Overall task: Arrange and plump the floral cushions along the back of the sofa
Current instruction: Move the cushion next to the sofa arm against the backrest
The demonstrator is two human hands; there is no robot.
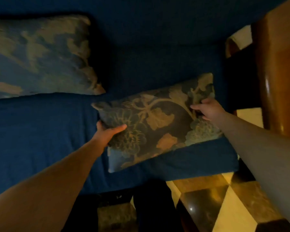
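Note:
A dark blue floral cushion [157, 121] with tan leaves and flowers lies tilted on the right half of the blue sofa seat [40, 139]. My left hand [109, 131] grips its left edge, thumb on top. My right hand [208, 109] grips its upper right part, fingers dug into the fabric. A second floral cushion [40, 57] leans against the sofa back [157, 22] at the left, blurred in the dim light.
A polished wooden armrest [278, 72] rises at the right edge of the sofa. Below the seat edge lies a tiled floor [224, 206] of dark and light squares. The sofa back to the right of the second cushion is bare.

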